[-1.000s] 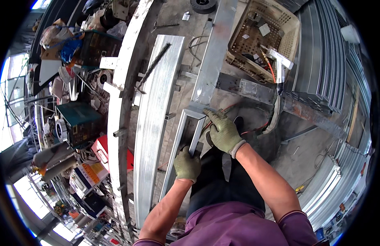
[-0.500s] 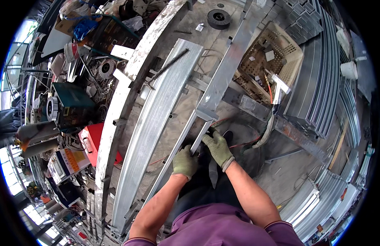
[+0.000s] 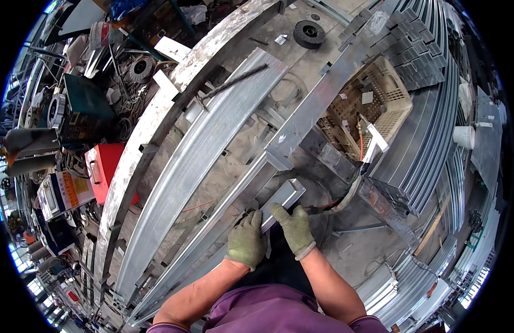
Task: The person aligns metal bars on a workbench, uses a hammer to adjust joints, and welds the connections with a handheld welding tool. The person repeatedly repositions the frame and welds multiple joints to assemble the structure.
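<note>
Between my gloved hands is a short piece of galvanized steel profile (image 3: 282,202), boxy in section, its open far end tilted up and to the right. My left hand (image 3: 247,241), in a green work glove, is closed around its near left side. On its right side, my right hand (image 3: 295,226) grips it, thumb and fingers along the edge. Just beyond the piece stands a long steel beam (image 3: 315,105) with a flat end plate (image 3: 278,159). A long steel rail (image 3: 212,206) runs from that plate toward the lower left, beside my left hand.
Left of the rail lies a wide galvanized channel (image 3: 190,166) with a dark rod (image 3: 235,82) across it. A beige plastic crate (image 3: 398,100) holds a welding torch (image 3: 373,145). Stacked steel profiles (image 3: 421,144) fill the right. A red box (image 3: 108,171) sits left.
The steel piece has been lifted and turned, so its open end now faces up to the right. Both hands have moved with it, and the whole view has shifted.
</note>
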A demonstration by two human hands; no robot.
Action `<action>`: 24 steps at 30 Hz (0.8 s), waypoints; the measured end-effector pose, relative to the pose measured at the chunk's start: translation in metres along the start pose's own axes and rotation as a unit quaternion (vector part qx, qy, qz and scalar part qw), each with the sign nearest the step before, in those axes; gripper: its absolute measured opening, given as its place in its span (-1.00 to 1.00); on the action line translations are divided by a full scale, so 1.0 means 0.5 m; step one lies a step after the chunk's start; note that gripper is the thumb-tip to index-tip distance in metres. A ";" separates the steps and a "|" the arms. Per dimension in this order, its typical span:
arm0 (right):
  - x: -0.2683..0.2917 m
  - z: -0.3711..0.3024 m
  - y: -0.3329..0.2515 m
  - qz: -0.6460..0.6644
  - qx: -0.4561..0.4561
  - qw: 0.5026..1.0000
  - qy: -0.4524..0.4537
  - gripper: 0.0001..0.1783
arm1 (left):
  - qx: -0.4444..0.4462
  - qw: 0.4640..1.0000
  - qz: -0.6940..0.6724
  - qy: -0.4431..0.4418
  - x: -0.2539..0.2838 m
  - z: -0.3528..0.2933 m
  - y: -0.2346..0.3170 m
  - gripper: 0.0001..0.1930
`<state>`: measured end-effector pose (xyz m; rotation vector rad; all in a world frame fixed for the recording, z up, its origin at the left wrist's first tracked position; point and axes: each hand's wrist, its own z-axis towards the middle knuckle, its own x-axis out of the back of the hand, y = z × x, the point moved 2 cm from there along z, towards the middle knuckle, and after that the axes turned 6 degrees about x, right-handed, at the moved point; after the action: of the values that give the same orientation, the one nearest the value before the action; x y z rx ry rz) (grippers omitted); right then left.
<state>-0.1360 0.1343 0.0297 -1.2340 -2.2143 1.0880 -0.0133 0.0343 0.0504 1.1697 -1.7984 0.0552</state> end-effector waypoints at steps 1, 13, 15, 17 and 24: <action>0.005 -0.002 0.004 0.018 0.006 1.000 -0.012 -0.56 | -0.004 1.000 0.005 0.003 -0.002 -0.003 0.003 -0.33; -0.040 0.036 0.005 0.062 0.042 0.997 -0.018 -0.59 | -0.002 0.999 0.011 0.047 0.017 0.019 -0.030 -0.26; -0.040 0.045 0.024 0.023 0.029 0.999 -0.014 -0.59 | -0.002 0.999 0.018 0.051 0.015 0.023 -0.034 -0.25; -0.045 0.046 0.018 0.040 0.028 0.999 -0.012 -0.59 | 0.001 0.999 0.020 0.048 0.011 0.025 -0.038 -0.25; -0.038 0.039 0.011 0.010 0.053 0.998 -0.026 -0.59 | 0.005 0.998 0.011 0.054 0.016 0.021 -0.032 -0.26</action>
<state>-0.1350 0.1116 0.0139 -1.1985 -2.1557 1.2407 -0.0098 0.0151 0.0436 1.1336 -1.7176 0.1377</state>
